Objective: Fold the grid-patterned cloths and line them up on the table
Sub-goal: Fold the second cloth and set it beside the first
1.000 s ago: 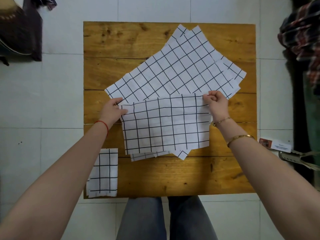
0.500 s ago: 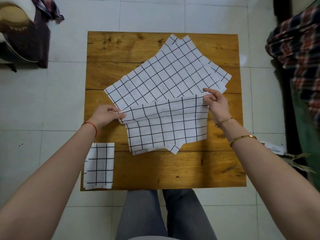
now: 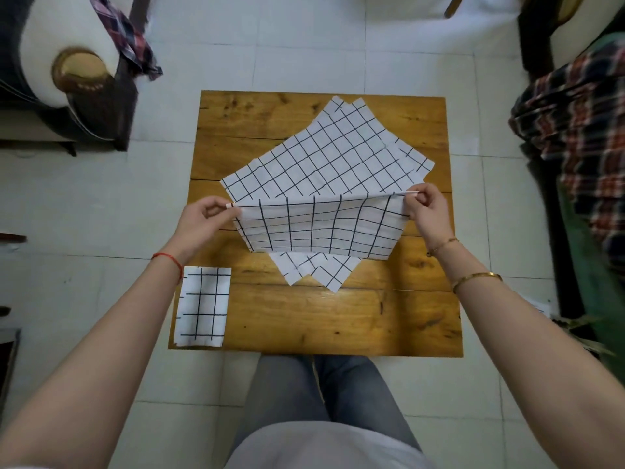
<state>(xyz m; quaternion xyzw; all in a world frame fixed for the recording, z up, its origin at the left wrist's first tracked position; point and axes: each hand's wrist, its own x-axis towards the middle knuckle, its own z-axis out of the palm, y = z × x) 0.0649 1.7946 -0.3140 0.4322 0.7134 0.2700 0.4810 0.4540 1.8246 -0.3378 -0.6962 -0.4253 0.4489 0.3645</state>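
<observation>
Wooden table (image 3: 263,316), head view only. Left hand (image 3: 199,221) pinches the left top corner of a grid cloth (image 3: 321,228), right hand (image 3: 427,211) pinches the right top corner; both have fingers curled onto the edge. Cloth is lifted at the top edge and stretched between the hands, lower part draping toward the table centre. Beneath and behind it: stack of unfolded grid cloths (image 3: 324,157), rotated diagonally, corners poking out below the held one. Folded cloth (image 3: 203,306) lies flat at the table's near-left corner, well apart from the stack.
</observation>
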